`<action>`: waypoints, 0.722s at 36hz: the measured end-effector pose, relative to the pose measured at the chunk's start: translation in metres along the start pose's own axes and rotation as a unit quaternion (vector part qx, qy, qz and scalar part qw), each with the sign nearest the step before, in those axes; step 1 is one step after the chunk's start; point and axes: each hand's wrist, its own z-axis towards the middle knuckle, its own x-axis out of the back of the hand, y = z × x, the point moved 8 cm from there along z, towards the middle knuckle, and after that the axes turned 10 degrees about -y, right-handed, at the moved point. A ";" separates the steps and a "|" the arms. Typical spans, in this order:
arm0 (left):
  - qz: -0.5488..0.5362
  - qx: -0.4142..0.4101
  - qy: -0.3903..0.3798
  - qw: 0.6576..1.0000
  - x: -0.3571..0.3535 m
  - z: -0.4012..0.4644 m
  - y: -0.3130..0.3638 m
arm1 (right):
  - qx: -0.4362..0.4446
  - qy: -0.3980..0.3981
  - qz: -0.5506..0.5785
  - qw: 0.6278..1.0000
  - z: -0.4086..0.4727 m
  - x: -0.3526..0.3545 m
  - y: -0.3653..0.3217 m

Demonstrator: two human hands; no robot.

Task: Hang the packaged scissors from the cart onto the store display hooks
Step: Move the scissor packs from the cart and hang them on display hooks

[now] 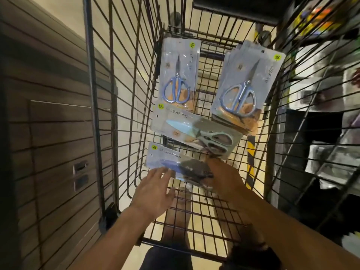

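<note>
The big black wire cart (101, 121) is the place to start from; everything lies on its wire floor.

At the near left of the cart, the left hand (153, 193) reaches in with its fingers (161, 173) spread and straight. The tips just touch the near edge of the flat clear plastic pack with dark blue scissors (171, 162). It holds nothing yet.

That pack lies flat, nearest to the person. Past it, farther into the cart, lies a clear pack with pale green scissors (194, 131). At the far left stands a tall clear pack with blue-handled scissors (180, 75).

To the right of the dark blue pack, the right hand (224, 178) is down on that pack's right end. Its fingers hide under the hand, so I cannot tell if they pinch the pack or only press it.

At the far right of the cart leans a small stack of clear packs with grey-handled scissors (247, 84).

I think these packs are light, thin and smooth, so they may slip. The card bends a bit, but the scissors part is hard. A good place to hold is the edge of the card, leaving the little hole at the top free for the hook. No store hooks show here.
</note>
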 end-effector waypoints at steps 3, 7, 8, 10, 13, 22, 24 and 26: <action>-0.012 0.002 -0.015 1.000 0.000 -0.004 -0.003 | 0.017 -0.015 -0.003 1.000 -0.007 0.005 -0.006; -0.041 0.003 -0.013 0.999 0.009 -0.013 -0.003 | 0.035 -0.008 0.031 0.999 -0.021 0.015 -0.010; -0.058 0.005 -0.010 0.998 0.011 -0.014 -0.004 | 0.034 0.003 0.053 0.998 -0.025 0.018 -0.010; -0.107 0.007 0.003 0.994 0.017 -0.018 -0.006 | 0.035 0.039 0.105 0.993 -0.037 0.026 -0.008; -0.227 0.008 0.053 0.972 0.032 -0.020 -0.006 | 0.063 0.095 0.212 0.971 -0.055 0.043 -0.009; -0.534 -0.084 0.117 0.833 0.073 -0.021 0.035 | 0.164 0.085 0.482 0.857 -0.069 0.053 -0.027; -0.555 -0.105 0.128 0.815 0.078 -0.021 0.045 | 0.176 0.081 0.496 0.846 -0.070 0.052 -0.033; -0.565 -0.117 0.141 0.805 0.082 -0.019 0.050 | 0.177 0.068 0.507 0.841 -0.069 0.049 -0.039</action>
